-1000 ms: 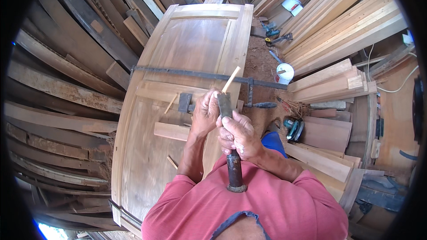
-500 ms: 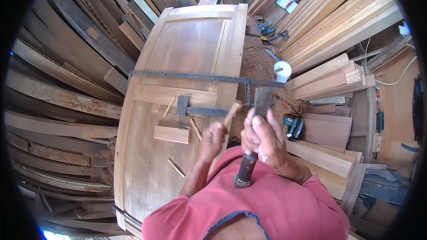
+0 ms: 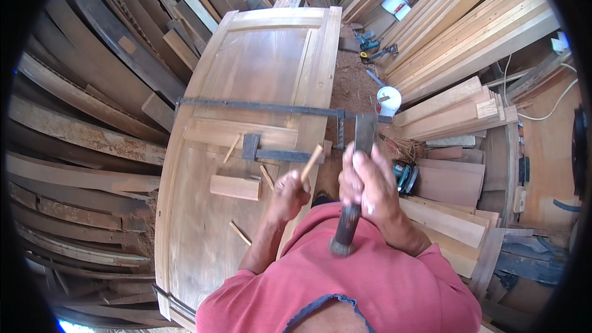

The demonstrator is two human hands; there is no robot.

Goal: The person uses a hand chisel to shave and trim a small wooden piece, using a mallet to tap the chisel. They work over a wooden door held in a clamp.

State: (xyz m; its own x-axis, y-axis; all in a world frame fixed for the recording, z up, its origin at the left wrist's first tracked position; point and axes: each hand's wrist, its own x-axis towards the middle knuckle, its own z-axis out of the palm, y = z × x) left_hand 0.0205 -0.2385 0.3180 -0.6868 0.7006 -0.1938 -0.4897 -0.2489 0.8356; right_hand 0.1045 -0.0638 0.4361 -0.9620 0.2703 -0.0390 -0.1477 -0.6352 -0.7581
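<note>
I see the chisel (image 3: 365, 131) held up in front of the chest, blade upward, its dark handle (image 3: 348, 225) pointing down toward the pink shirt (image 3: 339, 271). The right hand (image 3: 372, 179) is wrapped around it where blade meets handle. Beside it, the left hand (image 3: 291, 194) is closed on a thin wooden stick (image 3: 312, 161), which juts up from the fist, apart from the blade.

Under the left hand I have a panelled wooden door (image 3: 206, 259) lying flat. On it rest a dark hammer-shaped tool (image 3: 251, 147), a short wood block (image 3: 235, 187) and a few loose slivers (image 3: 240, 233), with a long bar clamp (image 3: 265, 107) across its width.

Right of the door stands a white bucket (image 3: 388, 111); something small and brownish shows at its mouth, too small for me to name. Farther off, a second white container (image 3: 395, 4) with a red patch sits among the planks; I can't tell what it holds. A teal power tool (image 3: 404, 176) lies nearer, right of the right hand, and stacked timber (image 3: 456, 31) fills the far right.
</note>
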